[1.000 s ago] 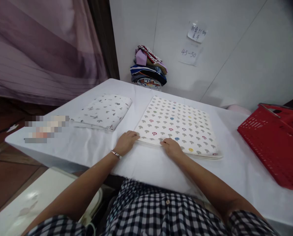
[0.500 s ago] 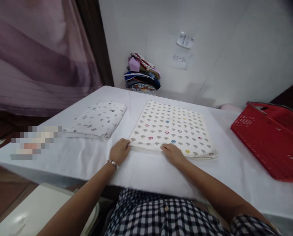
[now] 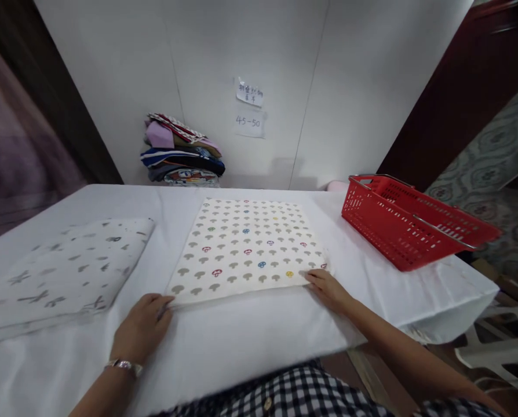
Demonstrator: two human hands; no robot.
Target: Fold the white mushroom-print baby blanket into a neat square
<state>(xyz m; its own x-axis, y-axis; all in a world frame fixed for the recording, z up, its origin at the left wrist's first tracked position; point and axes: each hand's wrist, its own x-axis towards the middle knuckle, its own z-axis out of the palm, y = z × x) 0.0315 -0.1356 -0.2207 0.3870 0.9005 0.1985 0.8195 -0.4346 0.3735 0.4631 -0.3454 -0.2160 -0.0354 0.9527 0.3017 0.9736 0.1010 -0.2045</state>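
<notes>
A folded cream cloth with a mushroom print [image 3: 250,243] lies flat on the white-covered table [image 3: 241,336]. My left hand [image 3: 143,327], with a bracelet at the wrist, is closed at the cloth's near left corner, its fingertips on the edge. Toward the near right corner, my right hand [image 3: 328,288] pinches the same front edge, thumb hidden beneath. Left of my left hand lies a second folded cloth, white with a grey leaf-like print [image 3: 80,263], touched by neither hand.
A red plastic basket [image 3: 385,223] stands on the right side of the table. Behind the far edge, a stack of folded fabrics [image 3: 183,153] leans by the wall. Two paper notes [image 3: 249,121] are stuck on the wall. A white plastic stool [image 3: 498,341] is at the lower right.
The view has swung to the right, bringing more of the basket into sight. My right hand has slid along the front edge toward the right corner; my left hand stays at the left corner.
</notes>
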